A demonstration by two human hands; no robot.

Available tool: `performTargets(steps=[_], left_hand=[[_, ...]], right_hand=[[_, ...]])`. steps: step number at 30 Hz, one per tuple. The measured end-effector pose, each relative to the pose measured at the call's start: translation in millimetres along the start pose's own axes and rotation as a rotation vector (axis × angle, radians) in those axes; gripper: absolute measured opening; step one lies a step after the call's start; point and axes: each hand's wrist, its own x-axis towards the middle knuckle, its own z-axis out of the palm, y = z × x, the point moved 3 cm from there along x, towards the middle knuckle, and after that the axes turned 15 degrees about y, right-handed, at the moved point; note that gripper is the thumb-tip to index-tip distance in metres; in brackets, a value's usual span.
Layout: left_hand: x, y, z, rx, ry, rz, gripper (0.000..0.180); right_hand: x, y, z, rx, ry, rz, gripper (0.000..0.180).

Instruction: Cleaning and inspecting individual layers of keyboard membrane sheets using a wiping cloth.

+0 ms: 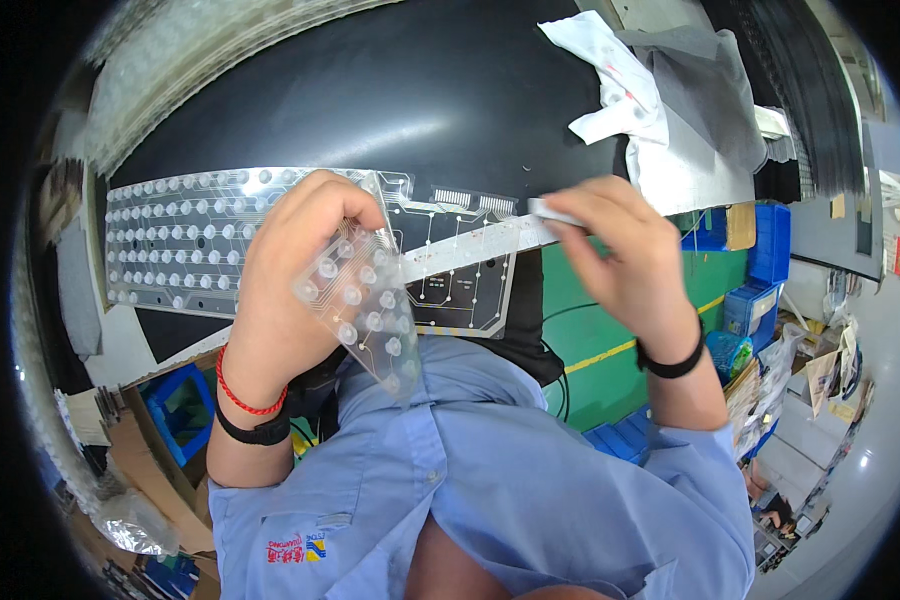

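A clear keyboard membrane sheet (pixel 185 245) with rows of white rubber domes lies along the near side of the black work surface. My left hand (pixel 295 265) is closed on its right part, which is bent up and tilted toward me. Under this raised flap shows a lower circuit layer (pixel 470 295) with white traces and a comb-like connector tail. From the flap a flat whitish strip (pixel 480 243) with small specks runs to the right. My right hand (pixel 620 240), slightly blurred, pinches the strip's far end, where a small white piece sticks out between thumb and fingers.
Stacked clear sheets (pixel 160 80) stand along the back left of the black work surface (pixel 400 90). White cloth (pixel 620 90) and grey mesh fabric (pixel 705 85) lie at the back right. Blue bins (pixel 760 300) stand right of the table, above a green floor (pixel 610 300).
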Motion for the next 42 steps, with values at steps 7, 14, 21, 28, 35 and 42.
performTargets(steps=[7, 14, 21, 28, 35, 42], left_hand=[[-0.9, 1.5, 2.5, -0.028, 0.03, 0.01, 0.021], [-3.1, 1.6, -2.8, -0.064, 0.047, -0.037, 0.022], [-7.3, 0.8, -4.9, -0.079, 0.015, -0.032, 0.018], [-8.2, -2.8, -4.0, -0.087, -0.003, -0.033, 0.017], [-7.5, -3.5, -7.3, -0.115, -0.001, -0.043, 0.018], [-8.3, -3.8, -8.8, -0.131, -0.007, -0.04, 0.02]], right_hand=[[50.7, -1.2, -8.8, 0.145, 0.038, 0.228, 0.018], [106.0, 30.9, -5.8, -0.444, 0.149, -0.268, 0.045], [78.8, 64.5, -23.1, -0.355, -0.117, 0.021, 0.025], [71.1, -2.8, -22.2, -0.094, 0.203, -0.27, 0.031], [-5.0, 5.9, -70.6, -0.321, -0.641, 0.237, 0.019], [36.3, -42.3, -11.8, -0.043, 0.049, -0.079, 0.027]])
